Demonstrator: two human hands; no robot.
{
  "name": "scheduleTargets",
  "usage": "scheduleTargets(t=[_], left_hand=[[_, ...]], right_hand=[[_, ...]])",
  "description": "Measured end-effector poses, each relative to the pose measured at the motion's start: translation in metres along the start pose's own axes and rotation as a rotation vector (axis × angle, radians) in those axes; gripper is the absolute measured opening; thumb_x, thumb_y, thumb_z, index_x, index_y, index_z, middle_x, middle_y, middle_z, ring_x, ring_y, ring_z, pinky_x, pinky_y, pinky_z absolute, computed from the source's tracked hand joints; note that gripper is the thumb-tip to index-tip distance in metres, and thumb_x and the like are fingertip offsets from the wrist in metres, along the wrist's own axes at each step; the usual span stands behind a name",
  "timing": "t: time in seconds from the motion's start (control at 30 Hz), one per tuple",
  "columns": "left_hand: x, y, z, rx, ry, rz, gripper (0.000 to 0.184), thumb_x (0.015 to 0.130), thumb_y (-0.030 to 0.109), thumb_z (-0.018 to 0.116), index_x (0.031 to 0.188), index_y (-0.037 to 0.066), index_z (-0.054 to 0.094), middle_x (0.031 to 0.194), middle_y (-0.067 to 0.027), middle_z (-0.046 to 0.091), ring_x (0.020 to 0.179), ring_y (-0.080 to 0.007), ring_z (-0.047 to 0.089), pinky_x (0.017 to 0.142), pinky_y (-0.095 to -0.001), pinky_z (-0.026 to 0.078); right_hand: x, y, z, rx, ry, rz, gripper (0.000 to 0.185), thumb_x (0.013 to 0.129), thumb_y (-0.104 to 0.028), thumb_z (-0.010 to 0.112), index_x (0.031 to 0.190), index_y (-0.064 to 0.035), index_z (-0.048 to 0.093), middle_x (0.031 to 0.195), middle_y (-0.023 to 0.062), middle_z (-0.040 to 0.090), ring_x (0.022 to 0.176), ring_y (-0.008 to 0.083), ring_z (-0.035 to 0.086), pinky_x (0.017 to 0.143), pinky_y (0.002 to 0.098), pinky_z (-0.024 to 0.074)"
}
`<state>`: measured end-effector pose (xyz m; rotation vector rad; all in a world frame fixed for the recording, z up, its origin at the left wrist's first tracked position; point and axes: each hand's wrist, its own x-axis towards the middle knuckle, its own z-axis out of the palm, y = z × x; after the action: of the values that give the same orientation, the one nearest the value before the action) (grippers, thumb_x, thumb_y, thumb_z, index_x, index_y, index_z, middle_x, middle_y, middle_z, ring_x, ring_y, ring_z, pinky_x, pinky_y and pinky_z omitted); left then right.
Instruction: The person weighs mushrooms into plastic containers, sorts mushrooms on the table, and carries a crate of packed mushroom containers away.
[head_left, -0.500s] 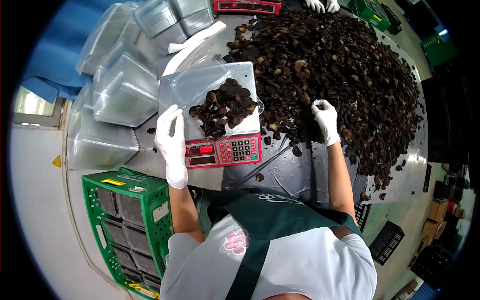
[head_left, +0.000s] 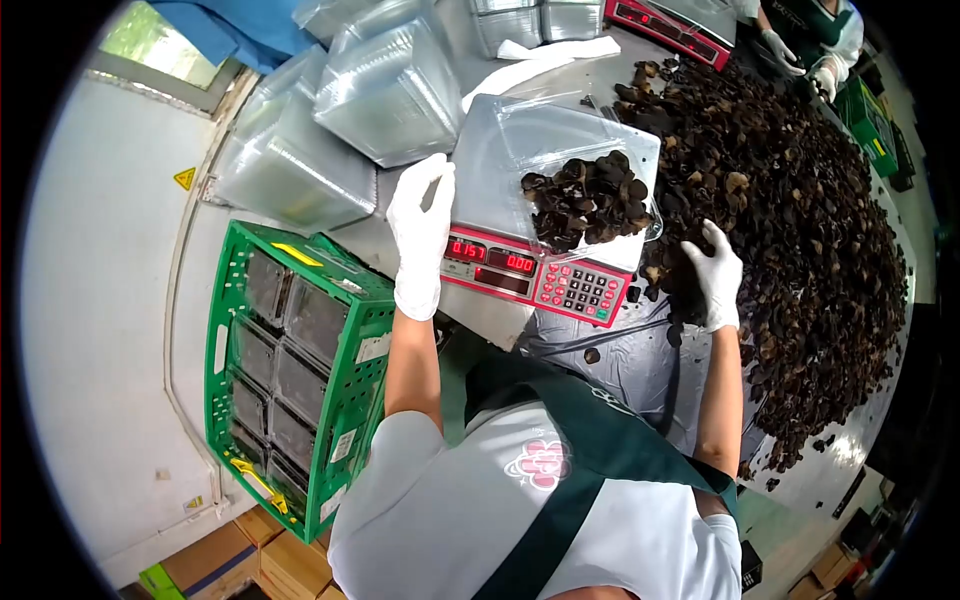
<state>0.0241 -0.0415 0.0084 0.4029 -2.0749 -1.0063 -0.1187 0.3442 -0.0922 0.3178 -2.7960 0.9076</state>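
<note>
Dark dried fungus pieces (head_left: 590, 200) lie in an open clear plastic box (head_left: 520, 150) on the metal plate of a red scale (head_left: 540, 270), whose display lights up. Just left of the scale is my left hand (head_left: 422, 225) in a white glove, its thumb and fingers bent toward each other; whether anything is between the tips is too small to tell. My right hand (head_left: 716, 275), gloved too, hovers at the near left edge of the large fungus pile (head_left: 800, 240), fingers spread and holding nothing.
Stacks of clear plastic boxes (head_left: 390, 90) stand at the back left beside a white cloth (head_left: 550, 62). A green crate (head_left: 300, 370) with filled boxes is at the lower left. Another scale (head_left: 670, 30) and a co-worker's gloved hands (head_left: 825, 75) are at the back.
The view has turned, so the scene sits further right and more of the co-worker shows. My right hand's fingers have opened from a pinch. The scale's lit digits are now more visible.
</note>
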Motion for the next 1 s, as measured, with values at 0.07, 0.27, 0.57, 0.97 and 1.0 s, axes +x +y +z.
scheduleTargets(t=[0.07, 0.27, 0.57, 0.97, 1.0], left_hand=[[-0.002, 0.000, 0.002, -0.012, 0.000, -0.002, 0.015, 0.082, 0.002, 0.067, 0.097, 0.002, 0.068, 0.101, -0.0089, 0.067, 0.093, -0.0177, 0.064, 0.084, -0.0296, 0.049], [-0.005, -0.002, 0.004, -0.009, -0.057, -0.008, 0.014, 0.083, 0.001, 0.065, 0.096, 0.002, 0.068, 0.102, -0.0087, 0.067, 0.094, -0.0178, 0.064, 0.087, -0.0292, 0.049], [-0.008, 0.002, 0.015, -0.049, -0.121, -0.078, 0.018, 0.087, 0.002, 0.062, 0.103, 0.001, 0.067, 0.107, -0.0075, 0.065, 0.098, -0.0148, 0.060, 0.091, -0.0279, 0.046], [-0.010, 0.000, 0.019, -0.051, -0.063, -0.010, 0.012, 0.082, 0.003, 0.066, 0.095, 0.004, 0.068, 0.100, -0.0086, 0.068, 0.092, -0.0195, 0.065, 0.085, -0.0299, 0.049], [-0.010, -0.001, 0.019, -0.060, -0.051, -0.013, 0.013, 0.082, 0.003, 0.066, 0.095, 0.004, 0.068, 0.101, -0.0086, 0.068, 0.092, -0.0195, 0.065, 0.084, -0.0298, 0.049]], right_hand=[[-0.002, -0.028, 0.004, -0.082, -0.106, -0.086, 0.049, 0.074, -0.031, 0.075, 0.119, -0.0175, 0.061, 0.107, 0.0108, 0.067, 0.091, 0.0290, 0.066, 0.077, 0.0361, 0.0531], [-0.012, -0.010, 0.035, 0.174, 0.044, 0.088, 0.015, 0.082, -0.020, 0.067, 0.094, -0.0115, 0.070, 0.087, 0.0097, 0.070, 0.078, 0.0237, 0.069, 0.072, 0.0311, 0.0522], [-0.007, -0.011, 0.020, 0.310, 0.047, 0.251, 0.019, 0.083, -0.020, 0.066, 0.096, -0.0074, 0.069, 0.088, 0.0086, 0.071, 0.083, 0.0202, 0.068, 0.078, 0.0286, 0.0508], [0.031, -0.042, 0.027, -0.086, -0.125, 0.139, 0.030, 0.079, -0.031, 0.066, 0.097, -0.0084, 0.070, 0.090, 0.0122, 0.070, 0.082, 0.0272, 0.067, 0.076, 0.0358, 0.0526], [0.034, -0.045, 0.018, -0.013, -0.130, 0.207, 0.030, 0.079, -0.031, 0.067, 0.096, -0.0068, 0.070, 0.089, 0.0120, 0.070, 0.080, 0.0253, 0.068, 0.076, 0.0335, 0.0526]])
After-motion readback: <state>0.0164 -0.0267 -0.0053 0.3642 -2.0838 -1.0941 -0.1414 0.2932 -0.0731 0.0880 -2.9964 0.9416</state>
